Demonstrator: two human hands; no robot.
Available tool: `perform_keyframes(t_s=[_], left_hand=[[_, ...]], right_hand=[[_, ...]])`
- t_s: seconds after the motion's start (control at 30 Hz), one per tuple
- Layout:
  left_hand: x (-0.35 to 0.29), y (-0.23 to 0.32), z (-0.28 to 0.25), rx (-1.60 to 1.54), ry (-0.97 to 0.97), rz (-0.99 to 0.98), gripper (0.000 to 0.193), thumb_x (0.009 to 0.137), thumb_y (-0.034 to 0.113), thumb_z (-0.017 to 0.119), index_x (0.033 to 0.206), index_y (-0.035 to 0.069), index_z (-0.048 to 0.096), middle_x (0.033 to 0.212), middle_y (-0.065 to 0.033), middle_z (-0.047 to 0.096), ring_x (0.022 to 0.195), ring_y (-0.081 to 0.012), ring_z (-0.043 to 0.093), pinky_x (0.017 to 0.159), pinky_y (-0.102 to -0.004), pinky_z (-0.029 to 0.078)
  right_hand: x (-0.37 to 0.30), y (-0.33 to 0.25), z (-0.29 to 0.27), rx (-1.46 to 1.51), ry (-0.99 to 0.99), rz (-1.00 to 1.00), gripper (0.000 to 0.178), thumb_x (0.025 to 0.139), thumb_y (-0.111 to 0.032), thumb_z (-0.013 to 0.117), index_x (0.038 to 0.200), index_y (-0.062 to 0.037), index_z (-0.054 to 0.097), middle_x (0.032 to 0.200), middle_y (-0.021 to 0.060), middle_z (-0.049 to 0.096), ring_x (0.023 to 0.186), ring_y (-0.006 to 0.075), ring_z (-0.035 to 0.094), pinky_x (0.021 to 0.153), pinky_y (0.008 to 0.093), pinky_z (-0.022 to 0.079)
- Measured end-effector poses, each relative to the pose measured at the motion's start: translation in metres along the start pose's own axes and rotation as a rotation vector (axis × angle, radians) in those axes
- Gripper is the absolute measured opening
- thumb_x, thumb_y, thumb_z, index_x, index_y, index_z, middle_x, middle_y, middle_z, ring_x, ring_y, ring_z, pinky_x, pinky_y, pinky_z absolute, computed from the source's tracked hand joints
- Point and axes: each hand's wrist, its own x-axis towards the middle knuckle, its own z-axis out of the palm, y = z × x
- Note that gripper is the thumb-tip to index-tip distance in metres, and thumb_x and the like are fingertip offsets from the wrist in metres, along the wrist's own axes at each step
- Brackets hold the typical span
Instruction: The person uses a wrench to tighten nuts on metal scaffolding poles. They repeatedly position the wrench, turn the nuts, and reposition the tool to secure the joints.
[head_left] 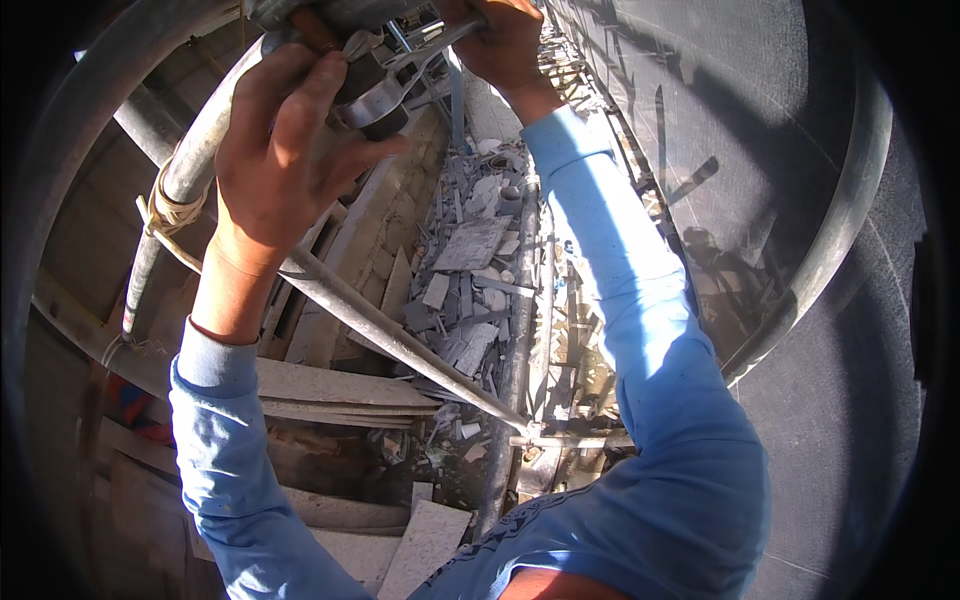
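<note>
At the top, my right hand (500, 50) is closed round the end of a silvery metal wrench (432, 50). The wrench slants down leftward to a metal scaffold clamp (372, 105) with a rounded, dark lower part. My left hand (285, 150) is raised beside the clamp, its fingers apart and bent, the fingertips close against the fitting. The left thumb stretches out below the clamp. A rusty bolt-like piece (314, 30) shows above my left fingers. The upper part of the fitting is cut off by the picture's edge.
Scaffold poles (400, 335) cross below, one pole (200, 150) bound with pale cord (170, 205). Far down lies a strip of broken boards and rubble (470, 250). Planks (340, 385) lie at lower left. Dark netting (760, 150) hangs along the right, behind a curved pole (835, 255).
</note>
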Motion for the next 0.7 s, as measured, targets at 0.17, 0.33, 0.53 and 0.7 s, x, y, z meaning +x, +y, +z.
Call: perform_keyframes(t_s=[0.17, 0.33, 0.53, 0.7], left_hand=[[-0.002, 0.004, 0.001, -0.006, 0.017, -0.048, 0.077, 0.059, 0.025, 0.094, 0.125, 0.004, 0.059, 0.116, -0.0158, 0.058, 0.102, -0.0291, 0.063, 0.081, -0.0359, 0.057], [-0.009, 0.003, -0.001, -0.071, 0.038, -0.098, 0.072, 0.059, 0.016, 0.093, 0.123, 0.004, 0.06, 0.117, -0.0142, 0.059, 0.103, -0.0303, 0.063, 0.083, -0.0366, 0.056], [-0.013, -0.001, 0.004, -0.118, 0.015, -0.105, 0.094, 0.051, 0.012, 0.094, 0.131, 0.007, 0.046, 0.12, -0.021, 0.054, 0.101, -0.0388, 0.061, 0.084, -0.0437, 0.055], [-0.01, 0.004, 0.008, -0.122, 0.037, -0.141, 0.092, 0.048, 0.011, 0.093, 0.128, 0.008, 0.048, 0.12, -0.0221, 0.055, 0.1, -0.0414, 0.062, 0.083, -0.0439, 0.056]], right_hand=[[-0.008, -0.02, 0.035, 0.323, -0.049, 0.103, 0.009, 0.081, -0.009, 0.068, 0.079, -0.0054, 0.06, 0.071, 0.0157, 0.055, 0.07, 0.0362, 0.056, 0.062, 0.0434, 0.042], [0.023, -0.042, -0.044, -0.045, -0.365, 0.373, 0.004, 0.082, -0.005, 0.065, 0.078, -0.0042, 0.065, 0.074, 0.0184, 0.06, 0.074, 0.0383, 0.059, 0.065, 0.0455, 0.045], [0.048, -0.052, -0.104, -0.097, -0.395, 0.215, 0.02, 0.072, -0.002, 0.058, 0.087, -0.0036, 0.07, 0.082, 0.0221, 0.066, 0.08, 0.0385, 0.066, 0.069, 0.0455, 0.051], [0.077, -0.071, -0.161, -0.332, -0.455, -0.205, 0.021, 0.067, -0.005, 0.062, 0.082, -0.0105, 0.076, 0.079, 0.0098, 0.071, 0.077, 0.0301, 0.069, 0.068, 0.0383, 0.056]])
